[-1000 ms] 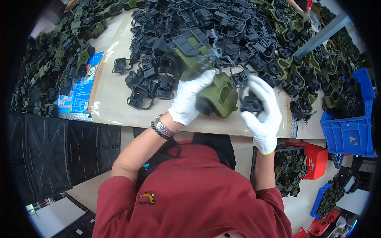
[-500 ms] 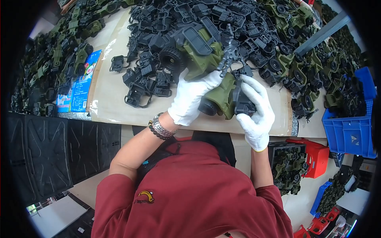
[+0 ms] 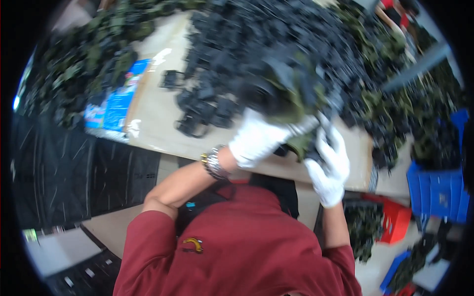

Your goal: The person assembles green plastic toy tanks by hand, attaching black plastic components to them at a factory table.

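Note:
Blurred by motion, an olive-green toy jeep (image 3: 289, 112) with black wheels is held up over the near edge of the table (image 3: 163, 116). My left hand (image 3: 259, 140), in a white glove, is closed around its underside. My right hand (image 3: 330, 165), gloved too, has fingers and thumb closed on a small black plastic part (image 3: 312, 152) against the near end of the jeep. How that part sits on the jeep is too smeared to see. A large pile of black plastic parts (image 3: 227, 44) lies just beyond my hands.
Green toy jeeps (image 3: 84, 74) are heaped on the left, and more (image 3: 390, 113) on the right beside a grey bar (image 3: 419, 66). A blue crate (image 3: 439, 192) and a red stool (image 3: 392, 217) stand at the right. Another person (image 3: 397, 17) is at the far right.
The view has turned and blurred, so the table appears tilted. Both hands still hold the jeep and the black part, and they appear slightly lower and further right in the picture.

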Tool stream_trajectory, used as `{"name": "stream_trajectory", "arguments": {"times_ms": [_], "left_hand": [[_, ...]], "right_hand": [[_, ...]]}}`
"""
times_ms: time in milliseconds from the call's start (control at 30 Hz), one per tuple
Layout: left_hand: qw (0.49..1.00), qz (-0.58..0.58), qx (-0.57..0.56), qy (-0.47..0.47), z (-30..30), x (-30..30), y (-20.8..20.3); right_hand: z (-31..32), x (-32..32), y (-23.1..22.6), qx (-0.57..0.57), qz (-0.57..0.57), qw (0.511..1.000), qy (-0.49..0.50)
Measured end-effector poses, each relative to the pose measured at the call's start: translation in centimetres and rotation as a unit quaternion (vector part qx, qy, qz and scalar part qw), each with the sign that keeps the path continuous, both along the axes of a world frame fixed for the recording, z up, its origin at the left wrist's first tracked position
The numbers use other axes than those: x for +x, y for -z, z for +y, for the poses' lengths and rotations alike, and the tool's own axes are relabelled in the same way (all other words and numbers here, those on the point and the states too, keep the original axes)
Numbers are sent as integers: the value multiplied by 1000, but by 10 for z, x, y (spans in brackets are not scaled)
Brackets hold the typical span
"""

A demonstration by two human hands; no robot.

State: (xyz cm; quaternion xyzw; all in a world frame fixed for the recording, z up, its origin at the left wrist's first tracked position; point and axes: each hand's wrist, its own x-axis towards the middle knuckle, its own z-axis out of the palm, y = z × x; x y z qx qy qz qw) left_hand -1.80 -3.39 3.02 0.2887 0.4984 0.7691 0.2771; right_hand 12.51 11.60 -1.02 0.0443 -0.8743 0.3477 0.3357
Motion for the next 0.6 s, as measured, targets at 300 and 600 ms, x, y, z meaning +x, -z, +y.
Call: {"name": "stream_trajectory", "arguments": {"times_ms": [300,600], "left_hand": [[879,-446,163,47,12,11,-16],[815,-553,156,80,4,48,4]], "right_hand": [[-27,-23,-64,185,96,976,63],[-34,-36,-88,118,166,979,-2]]}}
